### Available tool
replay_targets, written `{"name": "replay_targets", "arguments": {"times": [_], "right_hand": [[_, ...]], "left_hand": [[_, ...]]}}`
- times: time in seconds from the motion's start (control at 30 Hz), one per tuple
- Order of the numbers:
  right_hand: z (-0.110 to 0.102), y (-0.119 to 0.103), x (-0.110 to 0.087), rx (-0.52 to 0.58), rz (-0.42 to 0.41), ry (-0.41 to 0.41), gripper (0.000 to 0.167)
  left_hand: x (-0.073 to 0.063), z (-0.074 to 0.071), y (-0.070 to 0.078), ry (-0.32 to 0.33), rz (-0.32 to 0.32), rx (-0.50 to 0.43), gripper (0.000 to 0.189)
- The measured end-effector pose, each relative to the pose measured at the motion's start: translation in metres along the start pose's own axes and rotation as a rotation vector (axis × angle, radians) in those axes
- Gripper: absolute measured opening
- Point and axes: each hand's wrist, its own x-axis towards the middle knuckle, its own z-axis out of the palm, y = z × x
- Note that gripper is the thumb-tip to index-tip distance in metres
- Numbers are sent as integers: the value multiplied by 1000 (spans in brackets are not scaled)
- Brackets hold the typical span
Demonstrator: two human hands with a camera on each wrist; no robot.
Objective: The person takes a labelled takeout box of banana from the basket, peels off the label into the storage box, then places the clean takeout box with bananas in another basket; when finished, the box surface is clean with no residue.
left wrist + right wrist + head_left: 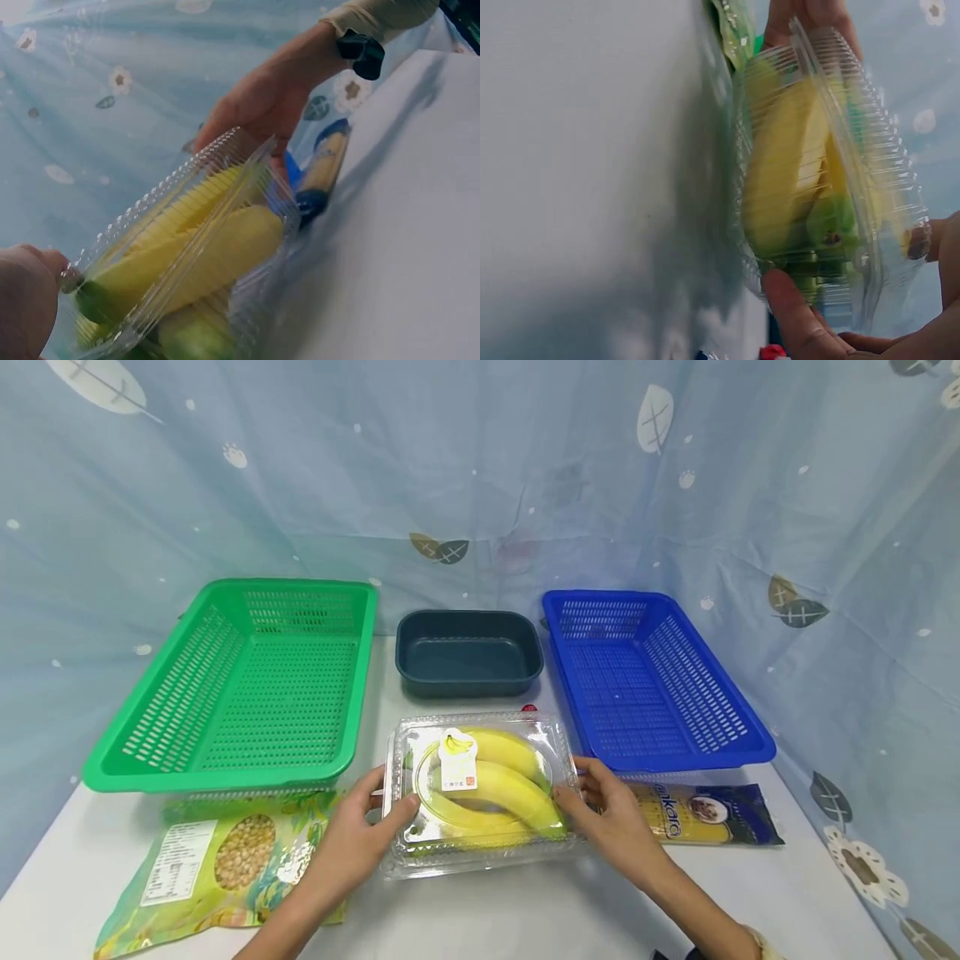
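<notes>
A clear plastic clamshell box [495, 793] of yellow bananas, green at the ends, is held between both hands over the white table. The left hand [367, 827] grips its left end, thumb on the lid and fingers at the side. On the opposite end, the right hand [611, 810] holds it with the thumb near the lid's edge and fingers along the side. A white label [458, 760] with a banana picture is on the lid. In the right wrist view, a fingertip [784, 292] presses low on the clamshell's end.
A green basket [356, 693] stands at the left, a blue basket [720, 693] at the right, and a dark teal tub [468, 685] between them. A bag of corn kernels [243, 852] lies front left. A pasta packet [705, 814] lies by the right hand.
</notes>
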Motion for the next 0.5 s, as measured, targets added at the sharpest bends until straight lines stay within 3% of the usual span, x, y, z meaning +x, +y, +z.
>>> {"name": "replay_targets", "arguments": {"times": [0.17, 0.33, 0.5], "right_hand": [[10, 4, 5, 37, 19, -37, 61], [15, 12, 7, -43, -21, -29, 69], [16, 16, 10, -111, -68, -12, 66]], "left_hand": [[1, -1, -8, 15, -6, 55, 80], [2, 0, -15, 23, 19, 67, 81], [6, 1, -18, 36, 21, 112, 75]]}}
